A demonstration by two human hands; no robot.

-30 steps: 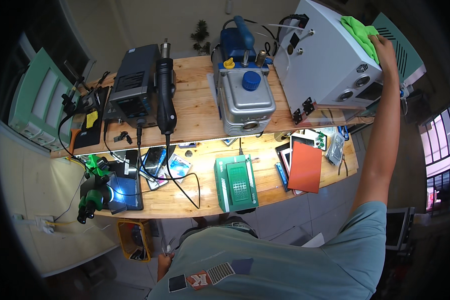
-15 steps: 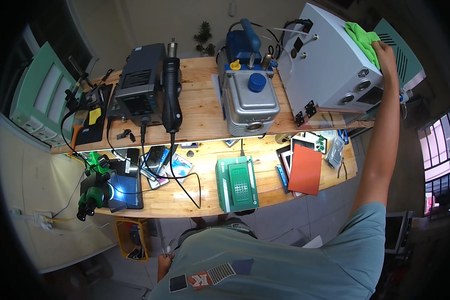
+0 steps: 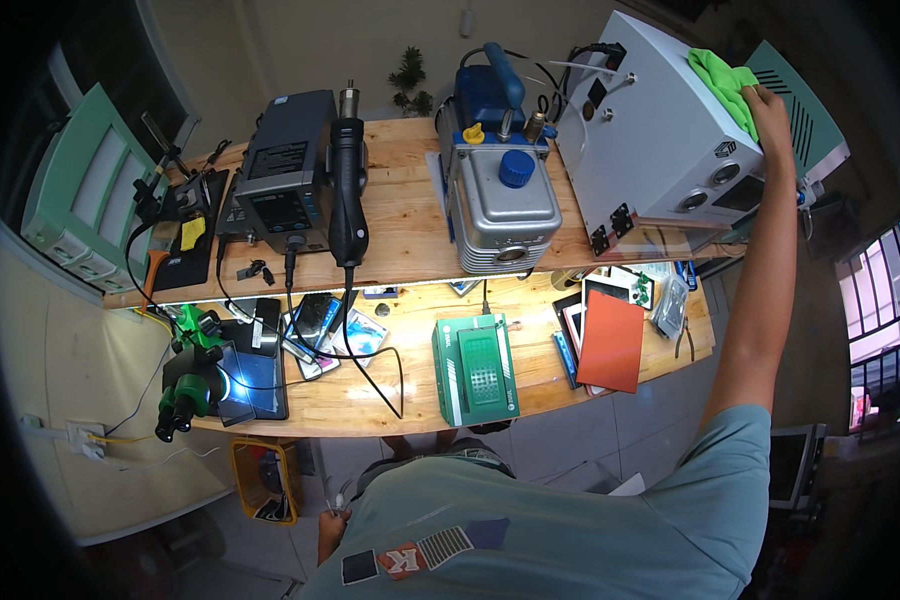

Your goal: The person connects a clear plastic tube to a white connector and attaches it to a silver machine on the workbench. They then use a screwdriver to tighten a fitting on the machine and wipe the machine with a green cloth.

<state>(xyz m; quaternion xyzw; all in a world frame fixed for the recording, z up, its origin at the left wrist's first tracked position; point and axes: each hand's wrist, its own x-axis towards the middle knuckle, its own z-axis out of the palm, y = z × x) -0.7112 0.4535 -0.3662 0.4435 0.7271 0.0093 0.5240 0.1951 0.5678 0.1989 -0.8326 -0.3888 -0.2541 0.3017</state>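
Fingers, right hand (image 3: 773,120): on green cloth (image 3: 718,82) atop white cabinet (image 3: 650,125); closure unclear.
Cloth leftward, long axis along cabinet edge; left hand (image 3: 332,528) well apart from cabinet, grip unclear.

On your head you wear this fisheye camera, the left of a side-by-side pair. It looks forward and steeply down over your shirt (image 3: 570,530), nearest to it along the lower edge, to the bench (image 3: 335,411) and raised shelf (image 3: 400,190) farther off, with the wall (image 3: 320,50) at the top. Your left is its left.
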